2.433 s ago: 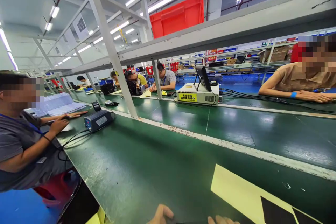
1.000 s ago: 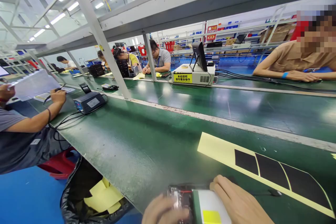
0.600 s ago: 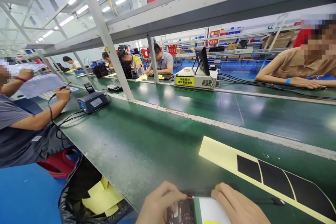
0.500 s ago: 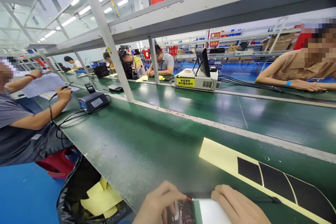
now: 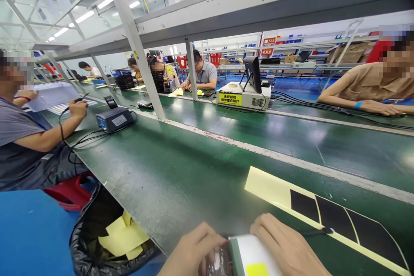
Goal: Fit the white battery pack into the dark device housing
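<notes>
In the head view, you have the device (image 5: 255, 246) at the bottom edge of the picture, between your two hands, and its lower part is cut off. Your left hand (image 5: 194, 252) is narrow, with the fingers bent and close together, and holds the device at its dark open end (image 5: 221, 263). Your right hand (image 5: 287, 246) is curved over the white side and holds it there; your right thumb I cannot see. A yellow label (image 5: 257, 269) lies on the white part, between the hands.

I judge that the step in hand is careful finger work at the open end, while the right hand keeps the device steady. The next move seems to call for small, light fingertip motion on the left, with no pulling on the inside parts. What exactly the left fingertips touch, I cannot tell.

Beyond your right hand, on the worktop (image 5: 155, 172), lies a yellow sheet (image 5: 268, 183) with black patches (image 5: 336, 217). A thin cable's dark end (image 5: 327, 230) is at its near edge.
</notes>
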Tool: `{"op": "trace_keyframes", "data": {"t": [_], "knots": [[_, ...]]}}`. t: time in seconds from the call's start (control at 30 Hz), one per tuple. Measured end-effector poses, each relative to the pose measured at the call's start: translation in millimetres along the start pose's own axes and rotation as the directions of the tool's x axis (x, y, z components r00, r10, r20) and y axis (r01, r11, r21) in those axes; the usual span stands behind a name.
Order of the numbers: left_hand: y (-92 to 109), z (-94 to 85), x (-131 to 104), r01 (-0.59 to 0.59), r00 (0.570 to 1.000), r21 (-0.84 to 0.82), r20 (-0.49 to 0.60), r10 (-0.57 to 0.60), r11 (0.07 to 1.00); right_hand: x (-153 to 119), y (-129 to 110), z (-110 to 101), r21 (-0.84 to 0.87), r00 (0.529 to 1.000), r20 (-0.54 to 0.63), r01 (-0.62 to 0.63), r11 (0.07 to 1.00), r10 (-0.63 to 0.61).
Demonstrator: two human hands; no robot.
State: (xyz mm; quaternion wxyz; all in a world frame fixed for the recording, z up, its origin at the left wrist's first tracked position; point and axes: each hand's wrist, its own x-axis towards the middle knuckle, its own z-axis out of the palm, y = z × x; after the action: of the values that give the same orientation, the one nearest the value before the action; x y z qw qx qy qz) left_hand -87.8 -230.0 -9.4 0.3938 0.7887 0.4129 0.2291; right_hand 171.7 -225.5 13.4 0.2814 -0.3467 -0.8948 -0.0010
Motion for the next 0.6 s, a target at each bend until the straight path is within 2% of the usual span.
{"op": "trace_keyframes", "data": {"t": [0.17,0.27,0.47,0.6], "knots": [[2.0,3.7,-2.2,-0.116,0.984,0.183,-0.109,0.137,0.976,-7.3,15.7,24.2,0.003,0.995,-0.004,0.099,0.995,-0.099],[-2.6,6.8,-3.9,-0.108,0.983,0.163,-0.130,0.130,0.981,-7.1,21.3,32.6,-0.017,0.990,-0.016,0.141,0.990,-0.141],[-3.6,6.2,-6.7,-0.114,0.974,0.101,-0.184,0.131,0.988,6.0,14.0,26.2,-0.029,0.978,0.038,0.207,0.978,-0.205],[4.1,-3.9,-9.0,-0.054,0.985,0.080,-0.161,0.066,0.995,10.2,4.1,33.4,-0.071,0.987,-0.008,0.161,0.984,-0.162]]}}
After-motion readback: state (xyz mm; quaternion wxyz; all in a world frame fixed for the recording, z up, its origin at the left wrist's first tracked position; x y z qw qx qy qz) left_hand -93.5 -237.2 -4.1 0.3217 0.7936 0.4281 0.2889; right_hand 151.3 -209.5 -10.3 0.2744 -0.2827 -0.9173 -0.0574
